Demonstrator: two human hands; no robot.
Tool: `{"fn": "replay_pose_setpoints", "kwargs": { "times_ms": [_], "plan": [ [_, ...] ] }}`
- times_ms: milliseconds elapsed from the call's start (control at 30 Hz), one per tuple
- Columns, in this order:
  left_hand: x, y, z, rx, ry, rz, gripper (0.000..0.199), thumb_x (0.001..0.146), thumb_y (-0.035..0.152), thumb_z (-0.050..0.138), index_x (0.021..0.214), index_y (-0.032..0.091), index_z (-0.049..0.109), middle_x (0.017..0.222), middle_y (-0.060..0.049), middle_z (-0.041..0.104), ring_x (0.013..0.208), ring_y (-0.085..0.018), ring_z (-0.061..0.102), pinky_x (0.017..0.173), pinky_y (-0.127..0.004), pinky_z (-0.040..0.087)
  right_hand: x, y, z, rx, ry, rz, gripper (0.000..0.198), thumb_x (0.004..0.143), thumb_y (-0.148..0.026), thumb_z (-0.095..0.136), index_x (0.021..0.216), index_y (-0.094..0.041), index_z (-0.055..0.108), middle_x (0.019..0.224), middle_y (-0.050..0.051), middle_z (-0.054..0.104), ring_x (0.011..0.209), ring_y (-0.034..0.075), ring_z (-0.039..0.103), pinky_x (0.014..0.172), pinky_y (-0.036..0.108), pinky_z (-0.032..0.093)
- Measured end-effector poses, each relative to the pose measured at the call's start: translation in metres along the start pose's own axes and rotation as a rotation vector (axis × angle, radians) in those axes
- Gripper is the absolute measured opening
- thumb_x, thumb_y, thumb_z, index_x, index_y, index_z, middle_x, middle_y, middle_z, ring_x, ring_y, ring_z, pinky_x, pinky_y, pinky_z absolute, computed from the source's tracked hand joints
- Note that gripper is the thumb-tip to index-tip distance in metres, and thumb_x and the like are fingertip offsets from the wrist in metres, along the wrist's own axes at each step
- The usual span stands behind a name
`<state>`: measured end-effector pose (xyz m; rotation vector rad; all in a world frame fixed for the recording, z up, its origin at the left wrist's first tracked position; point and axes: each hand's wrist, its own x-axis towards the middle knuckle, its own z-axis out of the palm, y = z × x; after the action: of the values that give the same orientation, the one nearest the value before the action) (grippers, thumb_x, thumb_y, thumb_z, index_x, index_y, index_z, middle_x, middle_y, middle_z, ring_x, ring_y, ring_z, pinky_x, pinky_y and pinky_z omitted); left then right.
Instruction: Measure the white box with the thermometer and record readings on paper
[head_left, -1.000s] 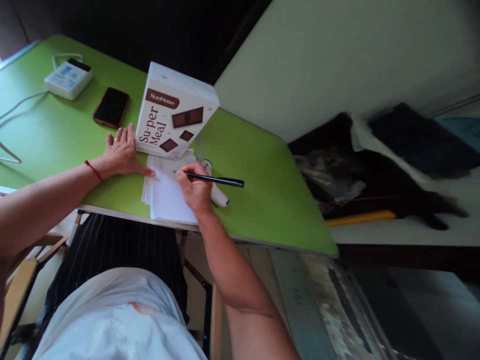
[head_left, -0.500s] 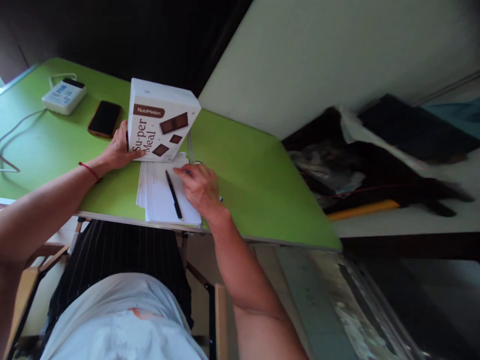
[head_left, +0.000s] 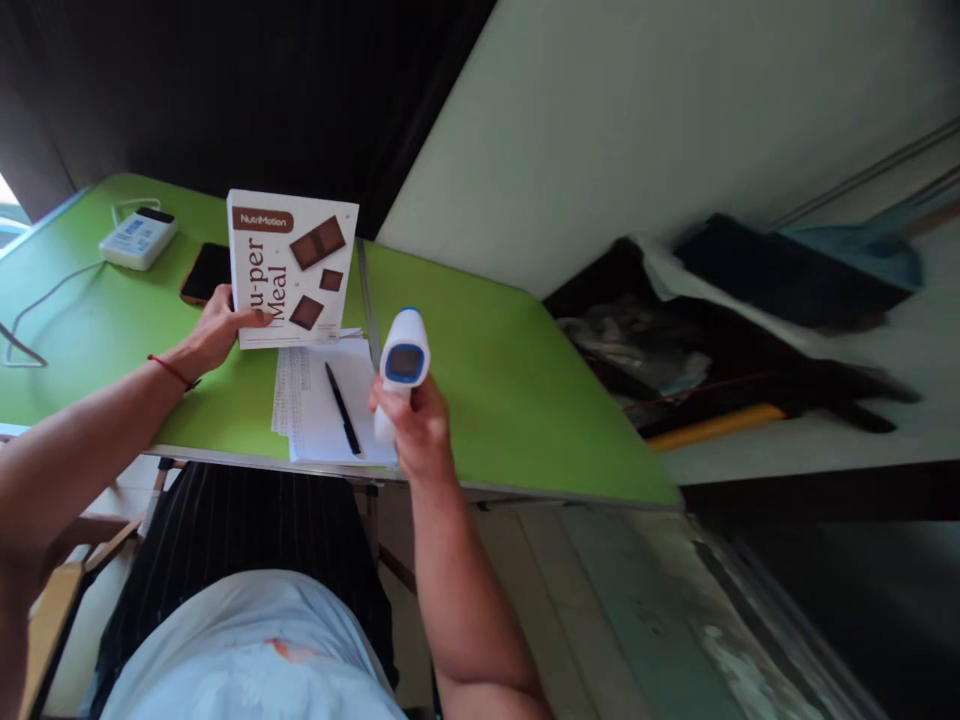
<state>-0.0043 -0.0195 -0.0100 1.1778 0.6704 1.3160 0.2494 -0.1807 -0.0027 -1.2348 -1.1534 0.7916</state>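
Note:
A white box (head_left: 262,215) printed "NutriMotion" and "Su-per Meal" stands tilted, its printed front facing me. My left hand (head_left: 217,325) grips its lower left corner, thumb across the front. In my right hand (head_left: 422,425) is a white and blue infrared thermometer (head_left: 405,345), fingers wrapped round its handle and its dark screen toward me. A stack of paper sheets (head_left: 311,410) lies at the table's front edge, below the box. On the sheets rests a black pen (head_left: 343,408).
The green table (head_left: 495,400) meets a wall on its far right side. A phone (head_left: 206,272) lies behind my left hand. Farther left sits a white device (head_left: 139,238) with a cable. Dark bags and cloth (head_left: 645,330) fill a shelf at the right.
My right hand has picked up the thermometer from beside the papers and raised it upright. My left hand has turned the box so its front faces me more squarely.

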Motion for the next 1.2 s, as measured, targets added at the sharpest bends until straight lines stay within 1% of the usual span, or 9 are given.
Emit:
{"fn": "replay_pose_setpoints", "kwargs": {
  "times_ms": [67, 133, 200, 300, 467, 600, 700, 900, 1200],
  "plan": [
    [-0.006, 0.009, 0.007, 0.03, -0.018, -0.029, 0.049, 0.056, 0.025, 0.089, 0.101, 0.015, 0.071, 0.098, -0.009, 0.083, 0.094, -0.031, 0.079, 0.087, -0.042, 0.065, -0.022, -0.011, 0.029, 0.248, -0.099, 0.146, 0.035, 0.073, -0.041, 0.081, 0.102, -0.025, 0.068, 0.071, -0.005, 0.063, 0.058, 0.014, 0.054, 0.06, 0.032, 0.047],
    [-0.011, 0.016, 0.013, 0.055, -0.062, -0.054, 0.046, 0.056, 0.028, 0.086, 0.098, 0.015, 0.074, 0.095, -0.009, 0.084, 0.089, -0.03, 0.08, 0.082, -0.039, 0.064, -0.036, -0.019, 0.056, 0.427, -0.158, 0.257, 0.034, 0.071, -0.04, 0.082, 0.096, -0.024, 0.067, 0.063, -0.007, 0.056, 0.053, 0.012, 0.048, 0.054, 0.029, 0.042],
    [-0.014, 0.02, 0.016, 0.072, -0.105, -0.071, 0.043, 0.056, 0.029, 0.085, 0.095, 0.016, 0.075, 0.093, -0.008, 0.084, 0.085, -0.03, 0.08, 0.078, -0.037, 0.063, -0.041, -0.025, 0.077, 0.541, -0.165, 0.304, 0.035, 0.067, -0.042, 0.085, 0.09, -0.024, 0.065, 0.059, -0.008, 0.051, 0.051, 0.01, 0.045, 0.052, 0.027, 0.039],
    [-0.016, 0.021, 0.017, 0.098, -0.13, -0.077, 0.043, 0.055, 0.028, 0.086, 0.095, 0.016, 0.077, 0.092, -0.008, 0.085, 0.081, -0.028, 0.079, 0.072, -0.034, 0.062, -0.037, -0.031, 0.092, 0.634, -0.15, 0.348, 0.039, 0.063, -0.045, 0.087, 0.083, -0.023, 0.061, 0.059, -0.009, 0.049, 0.051, 0.008, 0.043, 0.05, 0.024, 0.035],
    [-0.019, 0.019, 0.019, 0.08, -0.169, -0.094, 0.045, 0.056, 0.028, 0.088, 0.098, 0.017, 0.077, 0.096, -0.008, 0.086, 0.08, -0.026, 0.079, 0.07, -0.032, 0.062, -0.029, -0.03, 0.094, 0.657, -0.205, 0.404, 0.043, 0.062, -0.048, 0.089, 0.076, -0.023, 0.057, 0.058, -0.008, 0.048, 0.051, 0.008, 0.042, 0.048, 0.023, 0.032],
    [-0.023, 0.017, 0.021, 0.081, -0.137, -0.095, 0.047, 0.055, 0.027, 0.09, 0.098, 0.017, 0.075, 0.099, -0.008, 0.086, 0.085, -0.026, 0.078, 0.075, -0.032, 0.063, -0.03, -0.022, 0.097, 0.655, -0.141, 0.398, 0.045, 0.063, -0.048, 0.091, 0.072, -0.023, 0.055, 0.057, -0.009, 0.047, 0.048, 0.006, 0.04, 0.047, 0.022, 0.03],
    [-0.024, 0.016, 0.021, 0.074, -0.146, -0.106, 0.049, 0.056, 0.027, 0.091, 0.101, 0.017, 0.075, 0.104, -0.008, 0.086, 0.088, -0.027, 0.078, 0.077, -0.035, 0.063, -0.032, -0.018, 0.099, 0.646, -0.111, 0.387, 0.045, 0.065, -0.049, 0.09, 0.07, -0.023, 0.054, 0.057, -0.008, 0.047, 0.047, 0.006, 0.041, 0.045, 0.022, 0.03],
    [-0.024, 0.013, 0.018, 0.062, -0.128, -0.118, 0.054, 0.056, 0.027, 0.093, 0.105, 0.017, 0.073, 0.104, -0.007, 0.084, 0.088, -0.026, 0.077, 0.076, -0.036, 0.061, -0.034, -0.017, 0.099, 0.667, -0.126, 0.391, 0.045, 0.064, -0.05, 0.091, 0.072, -0.023, 0.056, 0.058, -0.008, 0.049, 0.048, 0.007, 0.041, 0.046, 0.023, 0.031],
    [-0.024, 0.013, 0.018, 0.06, -0.13, -0.129, 0.057, 0.057, 0.027, 0.093, 0.108, 0.016, 0.073, 0.109, -0.008, 0.084, 0.094, -0.028, 0.078, 0.078, -0.036, 0.06, -0.034, -0.017, 0.099, 0.668, -0.127, 0.389, 0.046, 0.065, -0.052, 0.091, 0.072, -0.023, 0.056, 0.058, -0.008, 0.049, 0.049, 0.007, 0.042, 0.047, 0.022, 0.032]
  ]
}}
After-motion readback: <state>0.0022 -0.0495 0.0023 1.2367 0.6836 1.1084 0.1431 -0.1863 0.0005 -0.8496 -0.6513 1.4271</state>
